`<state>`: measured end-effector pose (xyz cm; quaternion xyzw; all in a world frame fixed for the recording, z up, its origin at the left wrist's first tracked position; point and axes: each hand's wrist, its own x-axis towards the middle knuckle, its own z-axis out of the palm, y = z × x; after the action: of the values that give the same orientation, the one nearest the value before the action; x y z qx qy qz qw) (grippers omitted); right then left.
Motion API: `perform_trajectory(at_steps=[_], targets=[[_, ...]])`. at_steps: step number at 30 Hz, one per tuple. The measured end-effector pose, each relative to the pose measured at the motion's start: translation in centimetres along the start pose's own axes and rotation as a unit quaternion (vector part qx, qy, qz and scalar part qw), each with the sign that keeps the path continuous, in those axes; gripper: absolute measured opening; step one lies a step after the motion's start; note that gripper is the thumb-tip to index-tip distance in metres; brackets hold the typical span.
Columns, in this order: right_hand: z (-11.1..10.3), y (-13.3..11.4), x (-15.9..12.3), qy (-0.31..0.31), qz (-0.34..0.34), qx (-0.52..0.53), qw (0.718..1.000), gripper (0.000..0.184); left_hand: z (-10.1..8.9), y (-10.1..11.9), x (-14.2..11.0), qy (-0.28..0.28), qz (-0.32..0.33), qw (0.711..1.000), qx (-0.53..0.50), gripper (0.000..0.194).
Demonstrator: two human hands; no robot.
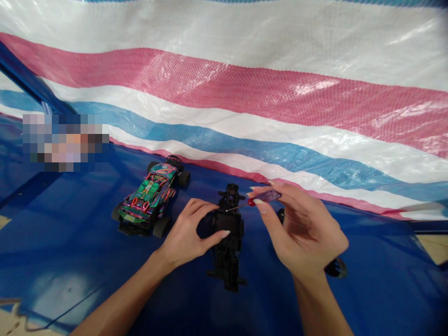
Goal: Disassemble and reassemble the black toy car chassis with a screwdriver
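Observation:
A black toy car chassis [227, 233] without wheels lies lengthwise on the blue surface in front of me. My left hand [191, 231] grips it from the left side, thumb on its top and fingers near its upper part. In my right hand [304, 224] is a screwdriver [268, 196] with a clear purplish handle and a red collar, pinched between thumb and fingers. Its thin shaft slants down to the left, and the tip meets the chassis or sits just above it; I cannot tell which.
To the left stands a colourful green and pink toy buggy [150, 193] with black wheels. A black wheel-like part [336, 268] lies partly behind my right wrist. Striped plastic sheeting [245, 88] hangs along the back of the blue table [140, 289]. A blurred-out patch covers the far left.

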<state>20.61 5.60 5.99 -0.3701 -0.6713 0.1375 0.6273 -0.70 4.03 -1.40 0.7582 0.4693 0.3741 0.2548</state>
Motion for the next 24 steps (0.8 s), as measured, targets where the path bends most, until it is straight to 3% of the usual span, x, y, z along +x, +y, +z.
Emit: perform_trajectory(at_steps=[6,13,24], targets=[[-0.1,0.0,-0.1,0.007,-0.015,0.002,1.0,0.063,-0.3,-0.4,0.2,-0.01,0.008,1.0,-0.007,0.05],[-0.5,-0.7,0.0,0.029,-0.065,-0.002,0.997,0.068,-0.5,-0.3,0.1,0.015,0.086,0.996,-0.001,0.06],[0.0,-0.6,0.3,-0.059,-0.113,-0.03,0.991,0.063,-0.8,-0.2,0.1,0.038,0.129,0.991,0.012,0.062]])
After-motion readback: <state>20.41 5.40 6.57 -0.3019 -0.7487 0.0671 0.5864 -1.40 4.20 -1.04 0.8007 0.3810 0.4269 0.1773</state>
